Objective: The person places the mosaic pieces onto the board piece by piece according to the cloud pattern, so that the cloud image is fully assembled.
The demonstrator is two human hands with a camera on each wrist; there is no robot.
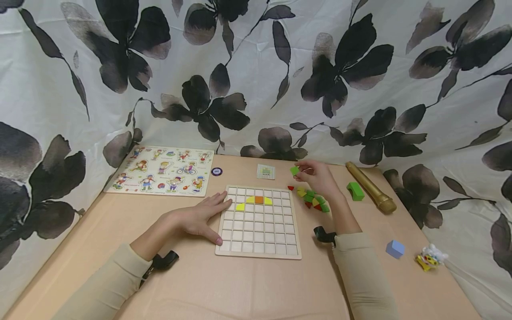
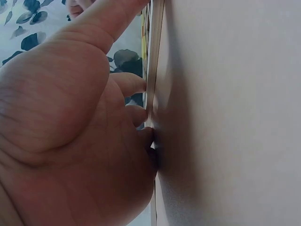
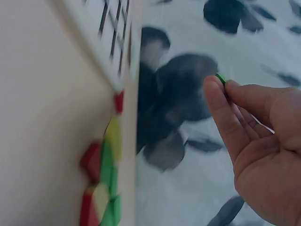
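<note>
A white grid board (image 1: 260, 231) in a pale wooden frame lies on the table. Three yellow pieces and an orange square (image 1: 259, 200) sit in its upper cells. My left hand (image 1: 200, 216) rests along the board's left edge with fingers spread and thumb at the lower left frame. Above the table, my right hand (image 1: 316, 175) pinches a small green tile (image 1: 294, 170) between thumb and fingertips, seen edge-on in the right wrist view. Below that hand is a loose pile of green, yellow and red pieces (image 1: 310, 195), right beside the board's right edge.
A picture card (image 1: 266, 172) lies behind the board. To the left are a round dark disc (image 1: 217, 171) and a puzzle board (image 1: 160, 171) with cartoon figures. On the right lie a green arch block (image 1: 355, 191), a golden microphone (image 1: 370, 186), a blue block (image 1: 395, 249) and a small toy (image 1: 430, 258).
</note>
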